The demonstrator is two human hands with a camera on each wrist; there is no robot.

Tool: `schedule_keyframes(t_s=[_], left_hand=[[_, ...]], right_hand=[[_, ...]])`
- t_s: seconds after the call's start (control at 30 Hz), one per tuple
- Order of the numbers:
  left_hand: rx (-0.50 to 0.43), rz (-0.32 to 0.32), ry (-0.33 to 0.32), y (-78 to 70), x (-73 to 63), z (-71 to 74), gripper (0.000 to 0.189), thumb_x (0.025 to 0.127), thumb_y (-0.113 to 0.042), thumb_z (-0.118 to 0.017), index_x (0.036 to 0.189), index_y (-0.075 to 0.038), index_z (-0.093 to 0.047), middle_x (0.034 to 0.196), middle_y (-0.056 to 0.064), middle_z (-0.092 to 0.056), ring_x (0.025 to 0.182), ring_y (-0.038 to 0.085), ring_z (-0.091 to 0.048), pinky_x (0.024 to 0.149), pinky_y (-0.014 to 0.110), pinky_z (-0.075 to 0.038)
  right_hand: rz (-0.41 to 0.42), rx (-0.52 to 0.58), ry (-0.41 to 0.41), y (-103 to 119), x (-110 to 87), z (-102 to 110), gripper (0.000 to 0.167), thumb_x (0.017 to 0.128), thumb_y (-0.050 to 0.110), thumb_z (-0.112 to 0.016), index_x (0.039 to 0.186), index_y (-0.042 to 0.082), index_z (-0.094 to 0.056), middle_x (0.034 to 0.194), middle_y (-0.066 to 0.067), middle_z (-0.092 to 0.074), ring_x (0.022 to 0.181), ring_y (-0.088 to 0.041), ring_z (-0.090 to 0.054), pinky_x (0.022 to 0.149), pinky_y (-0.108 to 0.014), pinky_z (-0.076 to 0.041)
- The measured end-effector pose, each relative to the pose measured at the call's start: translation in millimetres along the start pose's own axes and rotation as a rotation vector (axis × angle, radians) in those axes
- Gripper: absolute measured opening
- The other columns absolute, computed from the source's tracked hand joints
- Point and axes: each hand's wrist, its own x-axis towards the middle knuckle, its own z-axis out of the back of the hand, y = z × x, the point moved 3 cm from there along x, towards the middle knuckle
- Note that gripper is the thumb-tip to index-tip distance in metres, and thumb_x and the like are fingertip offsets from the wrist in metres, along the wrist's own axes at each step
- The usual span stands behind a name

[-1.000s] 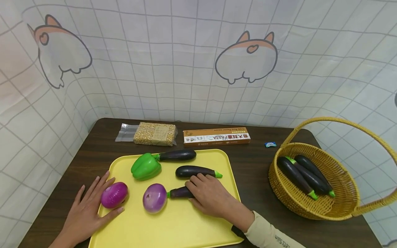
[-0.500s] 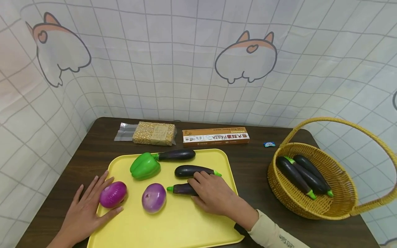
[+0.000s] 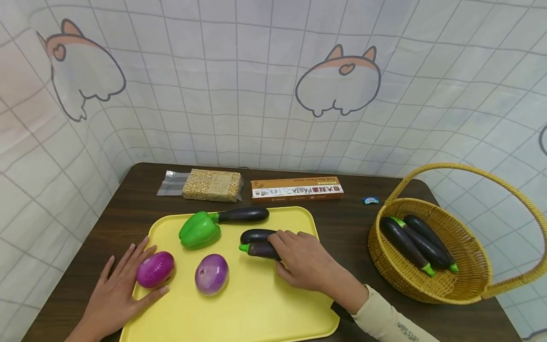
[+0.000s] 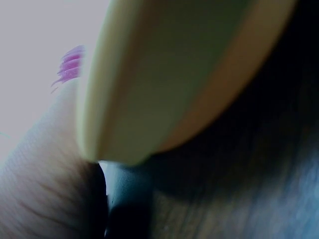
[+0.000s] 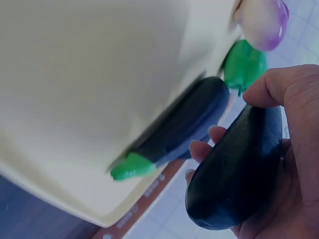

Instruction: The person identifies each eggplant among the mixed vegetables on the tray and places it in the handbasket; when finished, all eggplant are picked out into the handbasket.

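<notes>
My right hand (image 3: pixel 305 259) grips a dark eggplant (image 3: pixel 261 250) with a green stem, raised off the yellow tray (image 3: pixel 239 318). In the right wrist view the thumb and fingers wrap around this eggplant (image 5: pixel 234 174). Behind it in the head view lies a second eggplant (image 3: pixel 254 235), partly covered by the hand. At the tray's left rim my left hand (image 3: pixel 117 294) rests with fingers spread and straight, alongside a magenta onion (image 3: pixel 155 270). A paler purple onion (image 3: pixel 212 274) sits in mid-tray, and a green bell pepper (image 3: pixel 200 230) adjoins a third eggplant (image 3: pixel 243 214) at the back.
To the right stands a wicker basket (image 3: pixel 376 242) with a tall handle, holding several eggplants (image 3: pixel 419 242). Along the table's back lie a bag of corn kernels (image 3: pixel 212 185), a pasta box (image 3: pixel 297 189) and a small blue packet (image 3: pixel 370 200).
My right hand has lifted the eggplant and shifted it right and back, away from the paler onion. My left hand stays in place.
</notes>
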Motion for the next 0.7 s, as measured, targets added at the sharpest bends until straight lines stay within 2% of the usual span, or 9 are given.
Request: schedule_keyframes(t_s=[0.33, 0.47, 0.6, 0.7], left_hand=[[0.000, -0.008, -0.010, -1.8, 1.3, -0.1, 0.097, 0.084, -0.055, -0.084, 0.163, -0.019, -0.041, 0.175, 0.004, -0.022, 0.159, 0.036, -0.017, 0.125, 0.057, 0.005], [0.006, -0.006, -0.008, -1.6, 1.3, 0.1, 0.098, 0.084, -0.055, -0.083, 0.163, -0.018, -0.040, 0.175, 0.004, -0.021, 0.159, 0.036, -0.017, 0.125, 0.057, 0.005], [0.009, -0.004, -0.007, -1.4, 1.5, 0.1, 0.098, 0.084, -0.056, -0.083, 0.164, -0.018, -0.040, 0.175, 0.004, -0.021, 0.159, 0.036, -0.017, 0.125, 0.058, 0.006], [0.004, -0.001, -0.009, -1.7, 1.0, -0.1, 0.098, 0.084, -0.055, -0.083, 0.164, -0.018, -0.040, 0.175, 0.004, -0.022, 0.159, 0.037, -0.018, 0.125, 0.058, 0.006]], right_hand=[[-0.076, -0.036, -0.026, -25, -13.3, 18, 0.042, 0.093, 0.027, -0.071, 0.129, 0.008, -0.061, 0.101, -0.003, -0.063, 0.081, -0.019, -0.062, 0.070, -0.037, -0.056], [-0.089, -0.062, -0.043, -34, -17.7, 24, 0.044, 0.094, 0.027, -0.071, 0.131, 0.006, -0.061, 0.100, -0.004, -0.062, 0.078, -0.019, -0.060, 0.066, -0.036, -0.055], [-0.121, -0.074, -0.049, -44, -22.3, 32, 0.048, 0.100, 0.038, -0.068, 0.135, 0.007, -0.060, 0.102, -0.004, -0.061, 0.078, -0.018, -0.059, 0.061, -0.035, -0.052], [-0.150, -0.072, -0.048, -52, -26.2, 37, 0.056, 0.103, 0.047, -0.066, 0.140, 0.006, -0.059, 0.106, -0.006, -0.063, 0.081, -0.020, -0.061, 0.062, -0.037, -0.053]])
